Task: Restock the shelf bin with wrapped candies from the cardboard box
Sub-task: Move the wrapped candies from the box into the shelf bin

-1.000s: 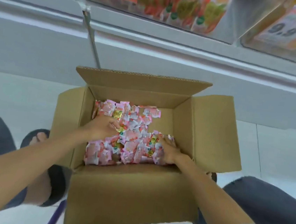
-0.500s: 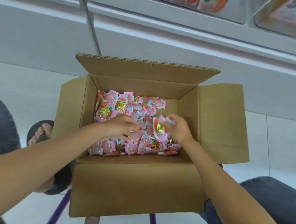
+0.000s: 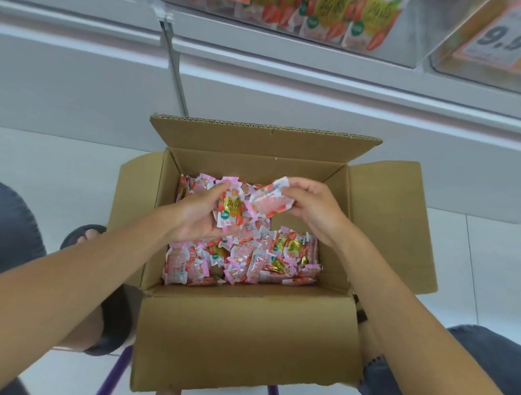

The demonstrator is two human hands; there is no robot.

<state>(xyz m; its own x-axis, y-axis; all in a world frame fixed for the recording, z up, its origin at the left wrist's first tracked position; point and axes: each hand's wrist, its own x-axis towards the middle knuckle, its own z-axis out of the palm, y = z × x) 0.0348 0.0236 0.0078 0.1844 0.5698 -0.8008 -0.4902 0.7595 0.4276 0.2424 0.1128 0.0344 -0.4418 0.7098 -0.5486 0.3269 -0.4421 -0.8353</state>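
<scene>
I see white floor tiles (image 3: pixel 504 255) below, a black sandal (image 3: pixel 113 326) at left, purple stool legs (image 3: pixel 111 378) underneath, a slanted metal rod (image 3: pixel 175 69), an orange 9.9 price tag (image 3: pixel 507 40) upper right

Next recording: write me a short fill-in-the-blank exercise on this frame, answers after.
1. The brown cardboard box stands with its top flaps ____.
2. The left hand and the right hand each hold pink-and-white wrapped candies above the ____.
3. The box rests on ____ legs.
4. The orange price label at the upper right reads ____.

Answers: open; box; purple; 9.9
</scene>
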